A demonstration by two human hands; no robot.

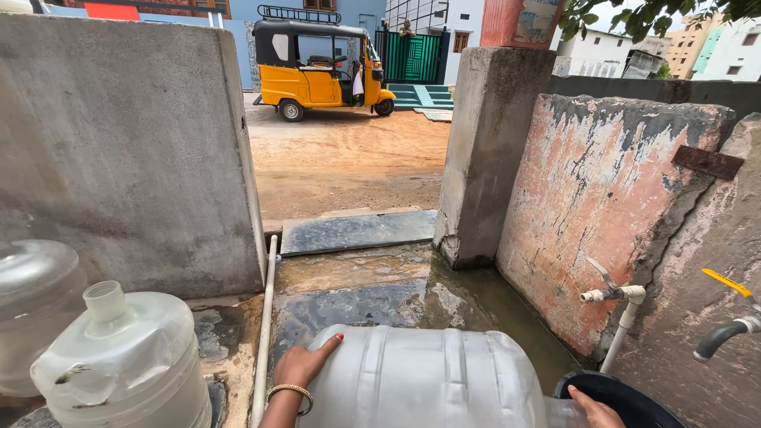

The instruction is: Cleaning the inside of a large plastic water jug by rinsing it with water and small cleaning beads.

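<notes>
We spot one poster (537, 17), pale blue and white, on the red pillar (499, 22) top centre. We see no packages or screens.

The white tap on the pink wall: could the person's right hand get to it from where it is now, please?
Probably yes. The right hand rests at the neck of the lying water jug, just below the white tap, and only open air and its white pipe lie between.

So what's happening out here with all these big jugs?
A person has a big clear water jug lying on its side on the wet ground. Their left hand rests on its base and their right hand is at its neck, over a dark tub below a wall tap. Two more jugs wait at the left.
</notes>
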